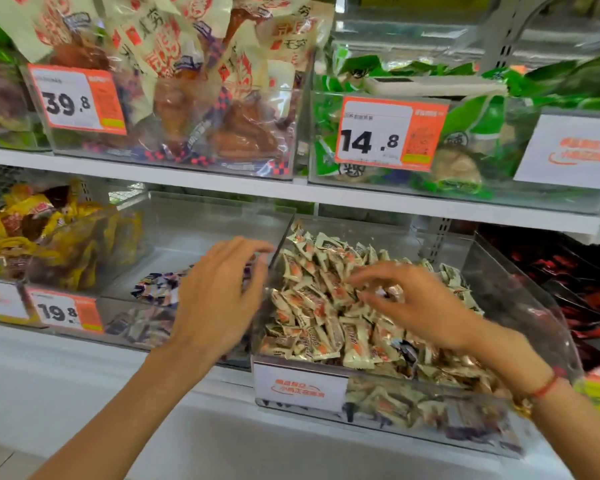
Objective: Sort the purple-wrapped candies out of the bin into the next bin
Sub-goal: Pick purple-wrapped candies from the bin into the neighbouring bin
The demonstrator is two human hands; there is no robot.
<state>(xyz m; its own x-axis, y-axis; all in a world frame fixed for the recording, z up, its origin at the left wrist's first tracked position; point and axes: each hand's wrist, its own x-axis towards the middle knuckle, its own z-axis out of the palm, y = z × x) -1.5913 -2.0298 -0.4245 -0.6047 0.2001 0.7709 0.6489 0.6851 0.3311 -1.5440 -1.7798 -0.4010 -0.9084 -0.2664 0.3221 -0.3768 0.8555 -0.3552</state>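
A clear bin (pixel 506 292) on the lower shelf is heaped with cream-and-orange wrapped candies (pixel 312 306). A few dark purple wrappers show among them, one at the front (pixel 408 353). My right hand (pixel 426 303) hovers over this heap, thumb and fingers pinched around a small dark-wrapped candy (pixel 390 291). To its left stands a second clear bin (pixel 201 220) with a small pile of purple-wrapped candies (pixel 156 287) on its floor. My left hand (pixel 219 299) is above that bin, palm down with fingers spread towards the wall between the bins, and holds nothing I can see.
Left of these, a bin holds yellow packets (pixel 21 233); to the right are red-and-black packets (pixel 582 282). The shelf above (pixel 222 183) carries bins of large snack bags and green packets, with price tags (pixel 388 133) on their fronts. A white ledge (pixel 84 382) runs below.
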